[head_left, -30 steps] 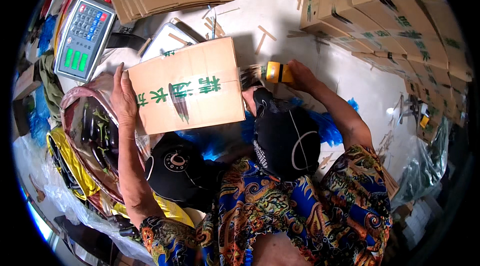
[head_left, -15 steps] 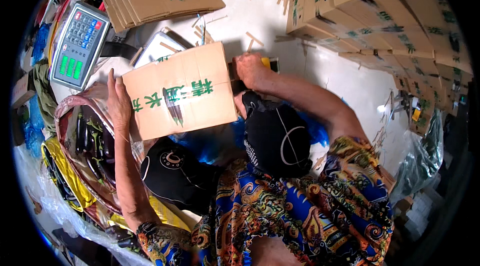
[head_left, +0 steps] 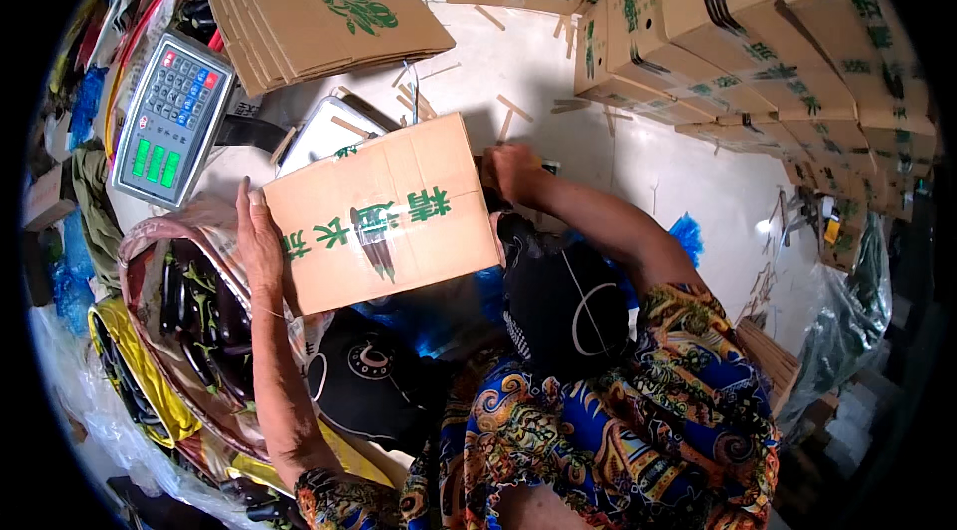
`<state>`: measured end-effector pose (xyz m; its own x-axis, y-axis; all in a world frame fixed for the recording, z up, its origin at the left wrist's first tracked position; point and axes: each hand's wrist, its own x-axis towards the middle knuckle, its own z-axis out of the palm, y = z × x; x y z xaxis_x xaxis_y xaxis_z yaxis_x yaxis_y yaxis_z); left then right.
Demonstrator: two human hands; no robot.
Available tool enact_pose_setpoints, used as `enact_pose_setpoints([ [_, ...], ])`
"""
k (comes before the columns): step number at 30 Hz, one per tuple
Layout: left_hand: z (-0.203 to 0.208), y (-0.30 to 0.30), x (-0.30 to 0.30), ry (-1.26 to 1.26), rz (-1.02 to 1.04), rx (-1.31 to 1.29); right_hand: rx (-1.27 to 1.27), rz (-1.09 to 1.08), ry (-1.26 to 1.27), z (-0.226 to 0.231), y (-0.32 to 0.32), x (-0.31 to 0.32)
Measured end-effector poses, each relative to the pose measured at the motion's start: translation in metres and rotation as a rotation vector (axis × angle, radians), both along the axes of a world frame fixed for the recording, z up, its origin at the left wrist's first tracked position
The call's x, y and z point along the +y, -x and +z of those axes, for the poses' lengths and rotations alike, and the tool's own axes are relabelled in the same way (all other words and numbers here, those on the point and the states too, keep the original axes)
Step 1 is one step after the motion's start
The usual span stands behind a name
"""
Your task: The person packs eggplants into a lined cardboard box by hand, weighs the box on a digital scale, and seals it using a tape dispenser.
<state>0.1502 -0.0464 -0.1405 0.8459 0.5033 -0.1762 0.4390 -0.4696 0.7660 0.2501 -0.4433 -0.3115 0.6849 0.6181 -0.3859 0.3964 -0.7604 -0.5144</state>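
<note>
A cardboard box with green printing and a dark eggplant picture lies across my knees, slightly tilted. My left hand rests flat along its left end, fingers stretched out and pointing away from me. At the box's far right corner, my right hand is closed, knuckles up. Whatever it grips is mostly hidden; only a dark bit shows beside the fingers. Beyond the box, part of a scale platform shows, with its keypad display standing to the left.
An open sack of dark eggplants stands left of my arm. Flattened cartons are stacked ahead. Closed cartons form a wall at the right. Brown strips litter the floor, and clear plastic sheeting hangs at right.
The whole view has shifted, so everything appears lower and further right. A yellow piece seen beside my right hand is now hidden. My left hand stays against the box.
</note>
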Motion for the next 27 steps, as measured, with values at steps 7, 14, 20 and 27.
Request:
enact_pose_setpoints([
  [7, -0.008, 0.005, 0.012, 1.027, 0.213, -0.107, -0.260, -0.312, 0.172, 0.059, -0.025, -0.045],
  [14, -0.034, 0.010, -0.005, 1.096, 0.184, -0.285, 1.121, -0.741, -0.908, 0.035, 0.026, 0.065],
  [20, -0.026, 0.026, -0.014, 1.141, 0.230, -0.213, 1.156, -0.770, -0.883, 0.033, 0.029, 0.073],
  [27, -0.005, 0.064, -0.021, 1.146, 0.260, -0.120, 1.176, -0.756, -0.858, 0.039, 0.033, 0.069],
])
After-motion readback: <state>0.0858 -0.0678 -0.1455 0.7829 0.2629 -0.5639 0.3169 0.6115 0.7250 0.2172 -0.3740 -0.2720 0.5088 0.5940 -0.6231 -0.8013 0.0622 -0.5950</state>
